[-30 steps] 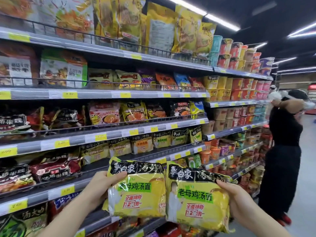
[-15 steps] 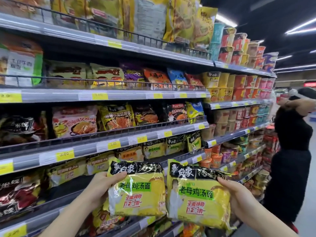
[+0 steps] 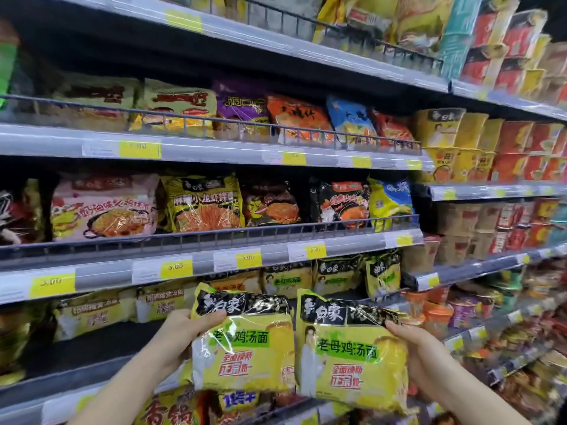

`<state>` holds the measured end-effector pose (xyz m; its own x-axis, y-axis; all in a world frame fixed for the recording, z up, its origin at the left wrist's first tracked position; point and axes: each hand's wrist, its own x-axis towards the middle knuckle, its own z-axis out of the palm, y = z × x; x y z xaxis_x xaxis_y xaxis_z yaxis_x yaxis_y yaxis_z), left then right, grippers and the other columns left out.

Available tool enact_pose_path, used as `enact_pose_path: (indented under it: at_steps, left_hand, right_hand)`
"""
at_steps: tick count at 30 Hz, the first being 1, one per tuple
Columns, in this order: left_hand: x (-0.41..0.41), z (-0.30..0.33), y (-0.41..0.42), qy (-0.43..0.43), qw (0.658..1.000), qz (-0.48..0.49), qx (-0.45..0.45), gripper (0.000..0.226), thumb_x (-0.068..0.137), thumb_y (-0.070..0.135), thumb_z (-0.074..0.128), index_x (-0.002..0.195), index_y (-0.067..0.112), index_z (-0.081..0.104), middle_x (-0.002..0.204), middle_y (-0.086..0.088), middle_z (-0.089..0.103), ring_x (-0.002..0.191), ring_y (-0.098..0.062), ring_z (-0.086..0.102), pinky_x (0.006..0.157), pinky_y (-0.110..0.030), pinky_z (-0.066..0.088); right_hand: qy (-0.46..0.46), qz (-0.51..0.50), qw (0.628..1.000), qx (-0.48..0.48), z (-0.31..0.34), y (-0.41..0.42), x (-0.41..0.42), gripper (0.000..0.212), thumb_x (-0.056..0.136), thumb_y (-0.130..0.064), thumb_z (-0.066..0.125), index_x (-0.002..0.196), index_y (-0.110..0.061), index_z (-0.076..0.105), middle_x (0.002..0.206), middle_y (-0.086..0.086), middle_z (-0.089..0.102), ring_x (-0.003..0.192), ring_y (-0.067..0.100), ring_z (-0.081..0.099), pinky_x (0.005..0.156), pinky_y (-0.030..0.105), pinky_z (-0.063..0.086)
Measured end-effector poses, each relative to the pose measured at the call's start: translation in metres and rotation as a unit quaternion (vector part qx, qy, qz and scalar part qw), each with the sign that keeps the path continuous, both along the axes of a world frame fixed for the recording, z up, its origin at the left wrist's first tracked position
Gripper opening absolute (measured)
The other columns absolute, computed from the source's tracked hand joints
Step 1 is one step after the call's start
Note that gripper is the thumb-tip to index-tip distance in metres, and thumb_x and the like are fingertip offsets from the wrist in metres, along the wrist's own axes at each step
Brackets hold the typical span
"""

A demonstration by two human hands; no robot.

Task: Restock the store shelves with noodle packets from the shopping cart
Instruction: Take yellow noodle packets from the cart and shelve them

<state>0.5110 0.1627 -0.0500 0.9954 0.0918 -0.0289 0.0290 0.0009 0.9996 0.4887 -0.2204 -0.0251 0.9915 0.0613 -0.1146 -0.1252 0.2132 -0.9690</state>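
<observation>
head view: my left hand (image 3: 176, 340) grips the left noodle packet (image 3: 245, 342) by its left edge, thumb lying over the black top band. my right hand (image 3: 422, 355) grips the right noodle packet (image 3: 349, 354) by its right edge, fingers curled behind it. the two yellow packets are upright, side by side, their inner edges touching or overlapping. beyond my hands stands the shelf (image 3: 101, 342), with matching yellow packs (image 3: 285, 279) at its back, just above the held packets. above my hands runs a shelf rail with yellow price tags (image 3: 176, 266). cup noodles (image 3: 429, 317) sit beside my right hand.
</observation>
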Motion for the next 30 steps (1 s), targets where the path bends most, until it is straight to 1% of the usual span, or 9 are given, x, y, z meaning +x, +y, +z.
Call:
enact_pose_path:
  at_steps: [5, 7, 10, 13, 19, 22, 25, 27, 30]
  left_hand:
    - [0.027, 0.000, -0.023, -0.003, 0.999, 0.038, -0.024, 0.080, 0.048, 0.032, 0.089, 0.103, -0.018, 0.058, 0.106, -0.033, 0.063, 0.086, -0.032, 0.064, 0.069, -0.031, 0.049]
    - [0.038, -0.003, -0.028, -0.003, 0.998, 0.056, -0.018, 0.068, 0.060, 0.023, 0.080, 0.105, -0.022, 0.056, 0.107, -0.035, 0.062, 0.082, -0.029, 0.064, 0.062, -0.027, 0.051]
    - [0.048, -0.001, -0.035, 0.004, 0.997, 0.077, -0.020, 0.048, 0.056, 0.025, 0.079, 0.086, -0.008, 0.060, 0.093, -0.027, 0.063, 0.078, -0.025, 0.061, 0.060, -0.024, 0.048]
    - [0.055, -0.004, -0.034, 0.005, 0.995, 0.097, -0.022, 0.064, 0.047, 0.033, 0.084, 0.095, 0.003, 0.055, 0.099, -0.019, 0.057, 0.084, -0.028, 0.056, 0.064, -0.030, 0.047]
    - [0.052, -0.003, -0.040, 0.013, 0.991, 0.130, -0.006, 0.066, 0.048, 0.037, 0.087, 0.093, 0.004, 0.054, 0.095, -0.016, 0.055, 0.081, -0.027, 0.055, 0.068, -0.032, 0.045]
    - [0.047, -0.006, -0.043, 0.020, 0.987, 0.158, 0.003, 0.077, 0.043, 0.044, 0.090, 0.098, 0.002, 0.055, 0.095, -0.013, 0.052, 0.084, -0.023, 0.051, 0.067, -0.032, 0.039]
    - [0.047, -0.021, -0.040, -0.003, 0.982, 0.188, 0.007, 0.087, 0.036, 0.056, 0.090, 0.097, 0.010, 0.050, 0.097, -0.005, 0.044, 0.085, -0.019, 0.045, 0.070, -0.034, 0.035]
    - [0.043, -0.027, -0.046, -0.029, 0.982, 0.188, -0.008, 0.078, 0.044, 0.049, 0.089, 0.098, 0.010, 0.050, 0.098, -0.006, 0.046, 0.087, -0.021, 0.047, 0.072, -0.033, 0.037]
    - [0.044, -0.037, -0.057, -0.050, 0.980, 0.193, -0.015, 0.034, 0.075, 0.022, 0.072, 0.093, -0.002, 0.057, 0.096, -0.015, 0.060, 0.075, -0.018, 0.062, 0.063, -0.025, 0.045]
  right_hand:
    - [-0.001, 0.040, 0.999, -0.019, -0.005, -0.021, 0.073, 0.035, 0.085, -0.013, 0.056, 0.061, 0.008, 0.070, 0.072, 0.020, 0.067, 0.065, 0.030, 0.061, 0.068, 0.038, 0.049]
    - [0.003, 0.058, 0.998, -0.022, -0.005, -0.025, 0.096, 0.032, 0.081, -0.015, 0.058, 0.060, 0.006, 0.070, 0.071, 0.020, 0.068, 0.067, 0.031, 0.061, 0.067, 0.038, 0.048]
    - [0.002, 0.072, 0.997, -0.027, -0.011, -0.033, 0.127, 0.038, 0.087, -0.013, 0.055, 0.057, 0.007, 0.068, 0.064, 0.019, 0.065, 0.061, 0.030, 0.055, 0.057, 0.036, 0.047]
    - [0.023, 0.095, 0.995, -0.011, -0.019, -0.036, 0.149, 0.036, 0.084, -0.011, 0.055, 0.057, 0.010, 0.066, 0.054, 0.019, 0.063, 0.038, 0.025, 0.055, 0.038, 0.027, 0.049]
    - [0.021, 0.119, 0.993, 0.009, -0.043, -0.037, 0.166, 0.040, 0.083, -0.022, 0.061, 0.057, 0.006, 0.071, 0.061, 0.019, 0.068, 0.048, 0.026, 0.065, 0.045, 0.027, 0.054]
    - [0.012, 0.137, 0.990, 0.012, -0.055, -0.039, 0.165, 0.047, 0.058, -0.037, 0.082, 0.072, 0.006, 0.072, 0.068, 0.020, 0.068, 0.058, 0.029, 0.065, 0.061, 0.035, 0.055]
    - [-0.005, 0.149, 0.989, 0.022, -0.072, -0.044, 0.163, 0.029, 0.081, -0.019, 0.059, 0.068, 0.004, 0.070, 0.064, 0.017, 0.068, 0.054, 0.025, 0.066, 0.057, 0.033, 0.052]
    - [-0.008, 0.153, 0.988, 0.023, -0.083, -0.044, 0.160, 0.028, 0.084, -0.016, 0.055, 0.070, 0.004, 0.069, 0.065, 0.017, 0.068, 0.055, 0.025, 0.066, 0.056, 0.032, 0.053]
    - [-0.015, 0.171, 0.985, 0.025, -0.101, -0.045, 0.156, 0.026, 0.073, -0.021, 0.059, 0.070, 0.003, 0.070, 0.066, 0.017, 0.069, 0.056, 0.025, 0.067, 0.052, 0.029, 0.055]
